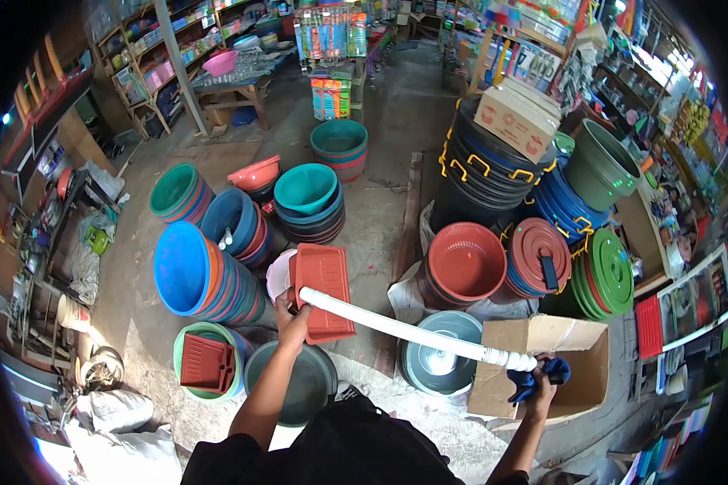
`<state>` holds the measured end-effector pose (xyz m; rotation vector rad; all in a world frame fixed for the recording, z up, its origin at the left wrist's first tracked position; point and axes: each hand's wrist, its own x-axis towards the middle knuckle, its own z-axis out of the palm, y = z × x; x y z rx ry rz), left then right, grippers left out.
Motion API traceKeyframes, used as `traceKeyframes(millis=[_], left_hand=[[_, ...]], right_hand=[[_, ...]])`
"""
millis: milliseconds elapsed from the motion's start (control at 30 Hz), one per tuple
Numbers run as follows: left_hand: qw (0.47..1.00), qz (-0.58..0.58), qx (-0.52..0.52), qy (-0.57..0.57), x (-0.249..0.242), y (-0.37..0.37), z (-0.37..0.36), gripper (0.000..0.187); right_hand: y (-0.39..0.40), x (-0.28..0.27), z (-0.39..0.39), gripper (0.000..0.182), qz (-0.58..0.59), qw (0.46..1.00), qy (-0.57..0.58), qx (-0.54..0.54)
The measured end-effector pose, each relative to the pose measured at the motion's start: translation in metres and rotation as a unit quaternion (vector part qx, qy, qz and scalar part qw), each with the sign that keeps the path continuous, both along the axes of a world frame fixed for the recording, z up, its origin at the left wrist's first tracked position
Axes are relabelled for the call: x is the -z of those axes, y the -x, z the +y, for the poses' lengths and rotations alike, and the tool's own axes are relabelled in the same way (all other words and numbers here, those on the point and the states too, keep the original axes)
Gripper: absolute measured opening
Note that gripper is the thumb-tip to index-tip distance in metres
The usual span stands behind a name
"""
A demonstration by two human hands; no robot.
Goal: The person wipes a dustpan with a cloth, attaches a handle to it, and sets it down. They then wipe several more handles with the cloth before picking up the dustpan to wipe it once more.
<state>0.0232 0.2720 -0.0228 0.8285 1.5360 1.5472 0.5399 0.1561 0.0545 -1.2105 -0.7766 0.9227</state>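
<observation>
Fingers (547, 362) of the right hand (543, 389) gripping dark-blue cloth (523, 385) at one end of a long white plastic pipe (412, 329);
left hand (292, 325) by the other end, hold unclear.

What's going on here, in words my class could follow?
A person has a long white tube stretched between two hands. The right hand clutches a bunched blue cloth at the tube's ribbed end, by an open cardboard box. The left hand is at the plain end, beside a red plastic tray; whether it grips the tube is unclear. Stacked plastic tubs stand around on the floor.
</observation>
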Motion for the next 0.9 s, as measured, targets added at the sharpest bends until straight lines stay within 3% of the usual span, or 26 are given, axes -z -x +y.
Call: traceKeyframes(millis=[100, 167, 200, 267, 333, 533, 700, 800, 900], left_hand=[[1.0, 0.011, 0.009, -0.025, -0.004, -0.018, -0.014, 0.054], [0.983, 0.18, -0.004, -0.036, 0.013, -0.022, -0.02, 0.052], [0.982, 0.182, -0.002, -0.038, 0.005, -0.029, -0.026, 0.052], [0.951, 0.304, 0.015, -0.064, -0.02, -0.046, -0.042, 0.047], [0.952, 0.296, 0.036, -0.073, -0.014, -0.053, -0.051, 0.049], [0.966, 0.228, 0.071, -0.096, -0.037, -0.085, -0.087, 0.054], [0.964, 0.251, 0.045, -0.082, -0.041, -0.1, -0.112, 0.054], [0.953, 0.286, 0.047, -0.084, -0.034, -0.096, -0.124, 0.053], [0.957, 0.28, 0.031, -0.072, -0.026, -0.098, -0.137, 0.054]], right_hand=[[-0.013, -0.023, -0.019, 0.033, -0.035, 0.999, 0.017, 0.011], [-0.03, -0.025, -0.029, 0.032, -0.053, 0.998, 0.001, 0.015], [-0.039, -0.027, -0.034, 0.033, -0.064, 0.998, -0.014, 0.018], [-0.063, -0.023, -0.046, 0.033, -0.047, 0.998, -0.028, 0.016], [-0.072, -0.032, -0.054, 0.032, -0.047, 0.998, -0.037, 0.004], [-0.076, -0.052, -0.084, 0.028, -0.013, 0.988, -0.106, 0.115], [-0.071, -0.02, -0.103, 0.027, 0.005, 0.967, -0.145, 0.209], [-0.069, -0.017, -0.125, 0.027, 0.039, 0.978, -0.105, 0.176], [-0.07, -0.018, -0.139, 0.026, -0.014, 0.985, -0.059, 0.163]])
